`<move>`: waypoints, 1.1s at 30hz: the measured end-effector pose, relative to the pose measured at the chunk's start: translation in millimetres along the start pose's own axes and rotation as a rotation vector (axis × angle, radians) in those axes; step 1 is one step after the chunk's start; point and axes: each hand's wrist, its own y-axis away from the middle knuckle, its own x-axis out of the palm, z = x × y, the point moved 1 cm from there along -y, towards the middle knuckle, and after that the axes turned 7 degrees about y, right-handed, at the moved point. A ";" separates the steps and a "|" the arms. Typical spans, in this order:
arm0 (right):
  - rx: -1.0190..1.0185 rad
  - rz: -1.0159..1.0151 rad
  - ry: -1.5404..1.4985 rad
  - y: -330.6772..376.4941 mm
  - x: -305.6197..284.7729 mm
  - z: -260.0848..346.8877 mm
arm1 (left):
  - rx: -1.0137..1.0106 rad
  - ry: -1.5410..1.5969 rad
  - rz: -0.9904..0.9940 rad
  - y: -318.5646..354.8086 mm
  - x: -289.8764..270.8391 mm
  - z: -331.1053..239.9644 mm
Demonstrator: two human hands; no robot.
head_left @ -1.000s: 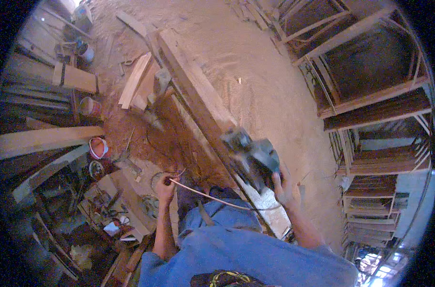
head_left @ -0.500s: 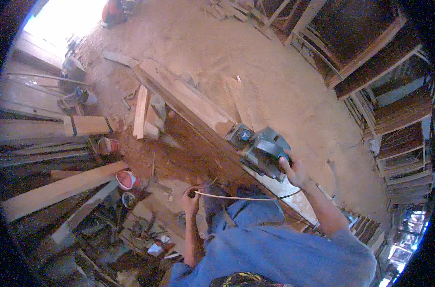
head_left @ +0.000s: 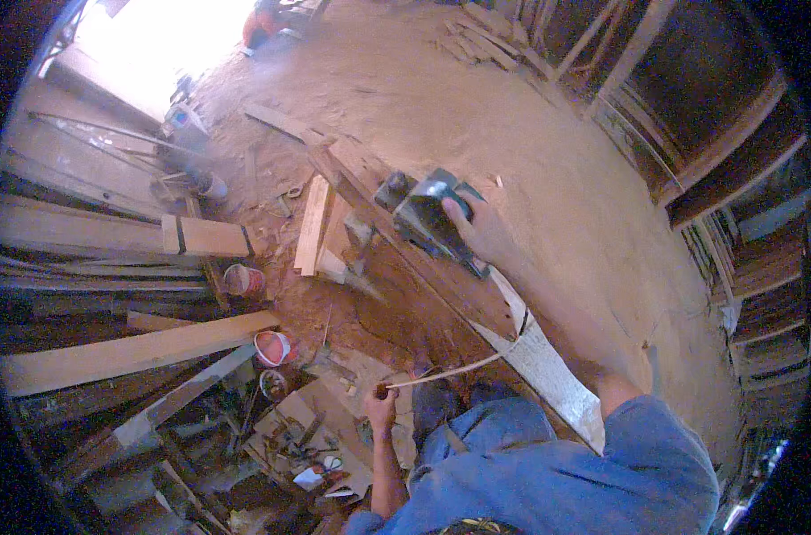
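Note:
My right hand [head_left: 478,228] is closed on the rear handle of a dark electric planer [head_left: 434,212], its arm stretched far forward. The planer rests on top of a long wooden beam [head_left: 555,370], which runs from the far left down to my right side. Behind the tool, the beam's upper face looks pale and smooth. Lower down, beside the beam, my left hand [head_left: 380,407] is closed round a light-coloured power cord [head_left: 454,371]. That cord arches across to the beam and on toward the planer, darker near the tool.
Planks [head_left: 147,348] and a strapped bundle of boards [head_left: 211,237] lie at the left, near a red-and-white bucket [head_left: 272,349]. Short timber [head_left: 313,226] stands beside the beam. Wooden racks [head_left: 726,147] line the right. Sawdust covers the floor. A person [head_left: 261,27] is far off.
My right hand has pushed the planer away from me along the beam, exposing more pale surface behind it. The cord follows, and the left hand keeps holding it. The whole view has shifted.

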 end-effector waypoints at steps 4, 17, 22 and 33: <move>-0.066 -0.016 -0.032 -77.9 37.6 42.4 | -0.062 0.000 -0.039 -8.1 0.7 -6.6; -0.044 -0.021 -0.111 -227.9 124.1 68.7 | -0.074 0.014 -0.045 -23.9 -0.1 -22.1; -0.106 -0.050 -0.094 -138.6 78.4 44.7 | -0.088 0.076 -0.049 -18.9 -16.3 31.9; 0.222 0.091 0.046 255.9 -129.2 -72.2 | 0.190 -0.414 0.272 -6.6 15.0 -17.4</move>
